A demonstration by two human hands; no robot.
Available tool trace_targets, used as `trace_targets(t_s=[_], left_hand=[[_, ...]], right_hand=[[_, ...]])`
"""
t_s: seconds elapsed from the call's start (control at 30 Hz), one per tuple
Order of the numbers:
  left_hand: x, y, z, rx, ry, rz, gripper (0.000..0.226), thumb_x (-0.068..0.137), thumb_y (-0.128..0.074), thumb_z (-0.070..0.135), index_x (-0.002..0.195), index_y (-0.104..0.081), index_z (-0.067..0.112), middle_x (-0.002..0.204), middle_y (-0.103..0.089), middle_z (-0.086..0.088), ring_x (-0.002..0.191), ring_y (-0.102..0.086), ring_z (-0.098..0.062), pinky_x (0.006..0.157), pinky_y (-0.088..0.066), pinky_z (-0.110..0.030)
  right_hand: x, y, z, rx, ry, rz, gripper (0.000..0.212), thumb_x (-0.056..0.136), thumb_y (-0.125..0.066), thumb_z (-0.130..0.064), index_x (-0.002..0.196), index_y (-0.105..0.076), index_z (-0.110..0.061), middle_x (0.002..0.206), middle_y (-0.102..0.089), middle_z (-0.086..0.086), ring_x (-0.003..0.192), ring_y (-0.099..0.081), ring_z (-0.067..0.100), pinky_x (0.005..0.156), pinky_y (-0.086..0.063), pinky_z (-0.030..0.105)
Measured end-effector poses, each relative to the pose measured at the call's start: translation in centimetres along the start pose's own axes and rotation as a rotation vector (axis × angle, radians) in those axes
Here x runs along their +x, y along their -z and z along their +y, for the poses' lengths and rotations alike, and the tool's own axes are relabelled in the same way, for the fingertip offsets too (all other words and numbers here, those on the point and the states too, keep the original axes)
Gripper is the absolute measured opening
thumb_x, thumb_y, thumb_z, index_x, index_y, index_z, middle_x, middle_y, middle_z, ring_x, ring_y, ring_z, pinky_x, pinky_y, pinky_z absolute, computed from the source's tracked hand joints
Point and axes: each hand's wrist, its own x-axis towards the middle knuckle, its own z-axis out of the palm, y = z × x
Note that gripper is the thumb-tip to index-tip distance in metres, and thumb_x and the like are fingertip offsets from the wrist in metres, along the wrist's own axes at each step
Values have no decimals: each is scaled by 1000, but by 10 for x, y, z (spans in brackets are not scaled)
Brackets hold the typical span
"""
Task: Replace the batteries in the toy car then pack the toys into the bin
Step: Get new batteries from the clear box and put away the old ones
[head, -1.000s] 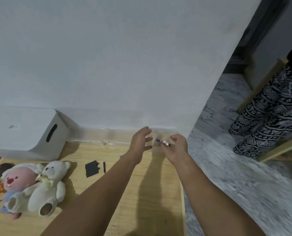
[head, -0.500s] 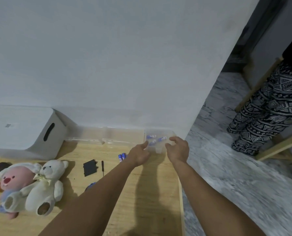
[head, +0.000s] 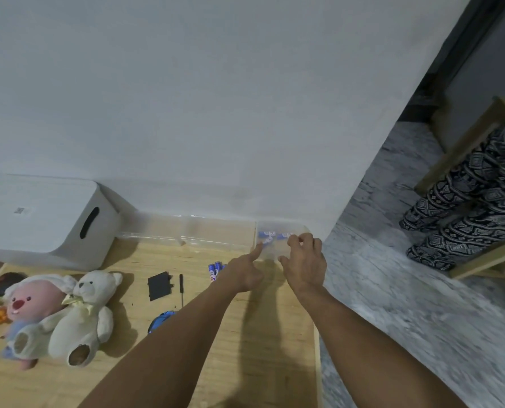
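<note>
Both hands reach to the far right corner of the wooden table (head: 245, 363), where a small clear plastic box (head: 270, 251) sits against the white wall (head: 215, 98). Blue batteries (head: 267, 235) lie inside it. The left hand (head: 245, 275) has its index finger stretched out, the tip touching the box's near-left edge, while its other fingers curl loosely and hold nothing. The right hand (head: 304, 260) hovers over the right side of the box with fingers bent and spread like a claw; whether the fingertips touch the box cannot be told, and nothing shows between them.

Just left of the left wrist, a few more blue batteries (head: 215, 270) lie side by side on the table. Further left lie a thin black screwdriver (head: 181, 285) and a flat black battery cover (head: 158, 285), close together but apart. The blue toy car (head: 160, 319) sits nearer the person, mostly hidden behind the left forearm.

At the left edge, a white teddy bear (head: 83, 316) leans against a pink plush toy (head: 30, 307). Behind them the white bin (head: 39, 219) with a dark handle slot stands against the wall. A long clear lid (head: 186, 231) lies along the wall between the bin and the small box. Off the table to the right, a person's legs in patterned trousers (head: 475, 207) show on the grey floor
</note>
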Motion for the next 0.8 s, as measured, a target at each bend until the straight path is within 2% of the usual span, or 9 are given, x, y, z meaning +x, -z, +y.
trace_targets(t_s=[0.1,0.17,0.37,0.43,0.5,0.57,0.6,0.7,0.8], left_hand=[[2,0,0,-5,4,13,81,87,-49,18,150,-7,47,119,-63,-12,105,-60,-30,86,-50,-38],[4,-1,1,-21,-2,11,83,87,-51,16,151,-6,44,110,-64,-10,100,-61,-28,84,-50,-36],[0,-2,-8,-63,-80,45,86,86,-51,9,152,-7,40,111,-64,-12,96,-61,-28,84,-51,-35],[-9,-5,-15,-81,-112,124,81,85,-50,7,151,-17,41,106,-67,-13,93,-62,-27,80,-52,-33],[-18,-5,-24,-95,-96,245,64,88,-48,10,147,-36,32,110,-68,-10,102,-62,-24,83,-49,-29],[-23,-4,-39,-78,-45,370,45,89,-49,16,132,-58,22,118,-68,-6,110,-60,-23,92,-49,-29],[-27,-3,-48,-72,-18,415,36,89,-51,18,122,-65,21,118,-68,-5,108,-61,-23,92,-50,-31],[-46,3,-74,-50,91,501,23,87,-58,27,104,-70,19,107,-69,-4,97,-63,-24,79,-50,-29],[-67,10,-104,-13,242,546,34,83,-61,28,114,-65,17,112,-66,-4,101,-61,-23,80,-49,-30]], right_hand=[[1,-3,-3,-59,1,1,48,66,-84,-35,106,-64,-18,103,-59,8,95,-54,27,59,-52,33],[0,-3,-5,-78,-9,10,49,62,-86,-35,103,-65,-17,100,-60,9,91,-56,28,54,-51,33],[0,1,-8,-52,-16,-2,48,72,-79,-33,113,-61,-17,112,-59,9,103,-53,28,74,-48,36],[-1,-1,-11,-41,-7,-4,45,66,-82,-27,106,-65,-16,108,-60,7,99,-55,28,74,-45,36],[-5,-3,-17,-1,31,8,42,59,-84,-19,97,-67,-15,100,-60,6,92,-56,28,72,-46,36],[-11,-2,-26,75,96,10,36,65,-81,-15,98,-67,-13,101,-60,9,94,-57,30,75,-47,38],[-15,-2,-32,137,122,-2,33,70,-77,-14,102,-67,-11,104,-60,11,98,-56,32,79,-47,39],[-26,-1,-53,291,162,-107,27,83,-66,-14,109,-64,-13,114,-58,9,107,-54,29,87,-46,37],[-36,-8,-72,353,169,-238,25,86,-61,-16,111,-63,-16,116,-58,6,107,-56,26,85,-47,34]])
